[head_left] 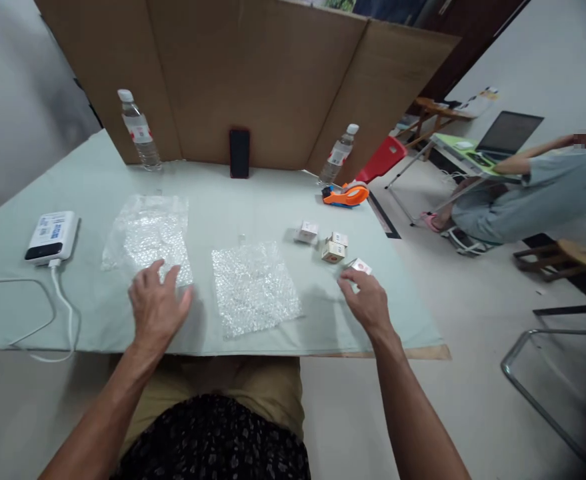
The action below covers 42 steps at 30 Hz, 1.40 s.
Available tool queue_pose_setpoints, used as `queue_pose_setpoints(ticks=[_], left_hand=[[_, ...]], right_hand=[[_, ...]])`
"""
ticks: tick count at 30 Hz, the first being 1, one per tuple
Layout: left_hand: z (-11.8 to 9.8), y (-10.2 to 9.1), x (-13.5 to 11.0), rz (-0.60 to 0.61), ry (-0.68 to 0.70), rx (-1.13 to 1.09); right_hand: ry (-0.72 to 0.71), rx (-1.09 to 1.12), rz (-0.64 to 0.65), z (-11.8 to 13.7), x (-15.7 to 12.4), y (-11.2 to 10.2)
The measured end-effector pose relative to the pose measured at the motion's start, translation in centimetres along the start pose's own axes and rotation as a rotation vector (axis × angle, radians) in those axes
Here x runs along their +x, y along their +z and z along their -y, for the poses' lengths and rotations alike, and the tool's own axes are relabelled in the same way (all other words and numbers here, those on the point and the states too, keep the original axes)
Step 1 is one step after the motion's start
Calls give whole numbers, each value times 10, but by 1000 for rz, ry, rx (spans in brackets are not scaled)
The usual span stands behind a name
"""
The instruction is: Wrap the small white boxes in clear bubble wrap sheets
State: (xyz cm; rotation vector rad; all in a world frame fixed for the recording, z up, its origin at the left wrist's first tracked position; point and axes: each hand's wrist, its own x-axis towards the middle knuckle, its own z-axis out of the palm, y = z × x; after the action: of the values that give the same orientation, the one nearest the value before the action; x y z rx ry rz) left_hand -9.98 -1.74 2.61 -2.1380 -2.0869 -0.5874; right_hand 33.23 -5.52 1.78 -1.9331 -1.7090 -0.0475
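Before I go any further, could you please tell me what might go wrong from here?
The right hand could knock the small white cardboard box close beside it, perhaps into the small beige boxes nearby. The white cable dips past the front edge of the pale green tablecloth; if snagged, it might pull the white rectangular device it plugs into.

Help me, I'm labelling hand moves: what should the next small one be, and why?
Perhaps close the right hand on the nearest small white box: the hand is right by it and partly hides it, yet no firm grip shows.
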Motion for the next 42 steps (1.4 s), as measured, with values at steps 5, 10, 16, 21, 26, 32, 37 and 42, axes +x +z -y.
queue_pose_setpoints(ticks=[5,10,16,21,26,32,37,42], left_hand=[[8,6,13,6,-77,40],[-13,16,-1,164,80,-236],[-67,29,-36,543,440,-621],[-37,19,-27,582,488,-575],[-36,21,-34,506,460,-538],[-51,28,-44,407,471,-454],[-59,27,-39,386,494,-387],[-54,23,-39,391,470,-401]], right_hand=[[26,-211,75,-22,51,5],[-35,-402,204,-23,76,19],[55,-484,273,-14,85,19],[64,-457,293,-10,81,10],[76,-412,278,-9,82,6],[44,-155,234,10,71,-3],[-15,369,373,71,41,-8],[-102,634,726,128,27,21]])
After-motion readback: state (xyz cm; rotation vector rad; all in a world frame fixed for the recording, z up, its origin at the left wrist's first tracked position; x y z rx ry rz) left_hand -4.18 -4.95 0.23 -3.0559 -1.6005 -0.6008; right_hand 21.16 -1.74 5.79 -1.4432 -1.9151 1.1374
